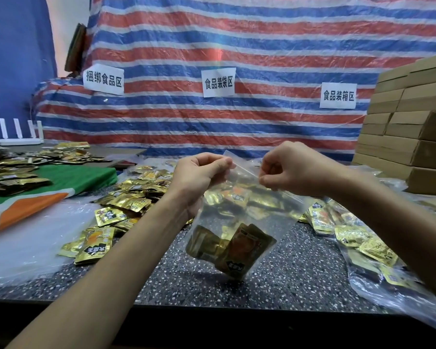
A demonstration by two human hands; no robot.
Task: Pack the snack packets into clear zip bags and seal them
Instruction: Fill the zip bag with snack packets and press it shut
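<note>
A clear zip bag [247,212] hangs in the air over the speckled table [287,278], with gold snack packets [233,248] lying in its bottom. My left hand [199,176] pinches the bag's top strip at its left end. My right hand [291,168] pinches the same strip at its right end. Whether the zip is closed between the two hands I cannot tell. Loose gold snack packets [126,205] lie spread on the table behind and to the left of the bag.
Filled clear bags [368,250] lie at the right. A green and orange cloth [48,190] with more packets sits at the left. Stacked cardboard boxes [410,127] stand at the back right, a white router [17,137] at the back left, a striped tarp [212,46] behind.
</note>
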